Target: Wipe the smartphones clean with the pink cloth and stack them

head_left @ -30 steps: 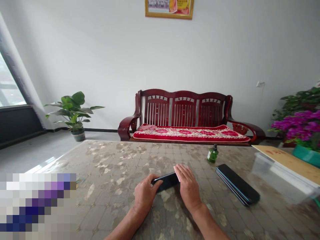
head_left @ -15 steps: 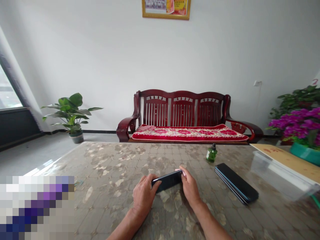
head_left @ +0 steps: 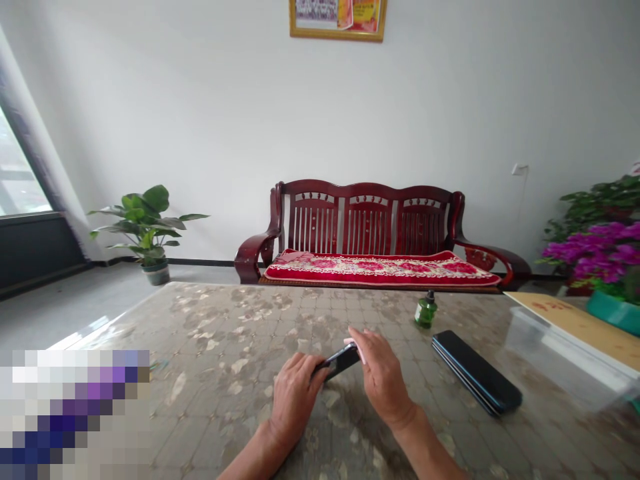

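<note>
A dark phone point(head_left: 343, 362) is held tilted above the patterned table, between my two hands. My left hand point(head_left: 296, 393) grips its left end, with the thumb on the near face and the fingers behind. At the right end, my right hand point(head_left: 383, 377) has its fingers together, pressing a small pale pink piece point(head_left: 356, 348) against the phone's edge. To the right of my right hand, a stack of dark phones point(head_left: 477, 373) lies on the table. A green bottle with a black cap point(head_left: 425, 311) stands beyond that stack.
The patterned tabletop point(head_left: 225, 373) spreads under both hands. At the right are a clear plastic box point(head_left: 555, 357), a tan board point(head_left: 585, 323) and purple flowers in a teal pot point(head_left: 615, 310). Beyond the table stands a red wooden bench point(head_left: 367, 227), with a potted plant point(head_left: 150, 227) to the left.
My right hand has turned further over the phone's right end with the pink piece. The phone now shows less of its face. The view has shifted slightly.
</note>
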A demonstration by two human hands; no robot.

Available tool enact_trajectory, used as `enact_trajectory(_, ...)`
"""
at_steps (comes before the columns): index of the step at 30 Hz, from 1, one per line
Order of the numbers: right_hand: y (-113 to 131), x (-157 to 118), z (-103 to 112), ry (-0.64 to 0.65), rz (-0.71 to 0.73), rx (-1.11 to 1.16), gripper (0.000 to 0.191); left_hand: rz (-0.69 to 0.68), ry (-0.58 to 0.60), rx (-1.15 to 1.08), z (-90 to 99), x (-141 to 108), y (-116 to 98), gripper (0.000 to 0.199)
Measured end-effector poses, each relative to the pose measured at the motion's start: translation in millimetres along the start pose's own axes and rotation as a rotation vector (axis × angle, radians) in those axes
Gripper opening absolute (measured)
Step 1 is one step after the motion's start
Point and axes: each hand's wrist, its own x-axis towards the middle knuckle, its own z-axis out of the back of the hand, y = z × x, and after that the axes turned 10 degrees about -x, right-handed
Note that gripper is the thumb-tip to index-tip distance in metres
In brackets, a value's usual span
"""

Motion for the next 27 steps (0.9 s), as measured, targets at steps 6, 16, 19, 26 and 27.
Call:
enact_trajectory(6,22.6,5.8,3.3,-0.032,0.126,-0.029,0.052,-0.064,-0.056,-0.072,1.9,-3.5,-3.8,0.027)
enact_trajectory(16,7.0,-6.8,-7.3,-0.095,0.039,-0.064,0.058,0.049,-0.111,-0.128,-6.3,-4.5,7.0,0.022)
enact_trajectory(19,10.1,-6.4,-7.9,-0.078,0.067,-0.043,0.057,0.073,-0.127,-0.157,-6.3,-3.6,7.5,0.024)
enact_trajectory(26,-6.2,-19.2,-28.5,-0.033,-0.273,0.188,0.053,0.321,-0.109,-0.327,-11.2,-0.9,1.1,0.031)
enact_trajectory(27,-8.2,-22.7,-33.7,-0.013,-0.342,0.221,0.051,0.374,-0.082,-0.386,-13.4,-0.4,0.9,0.034)
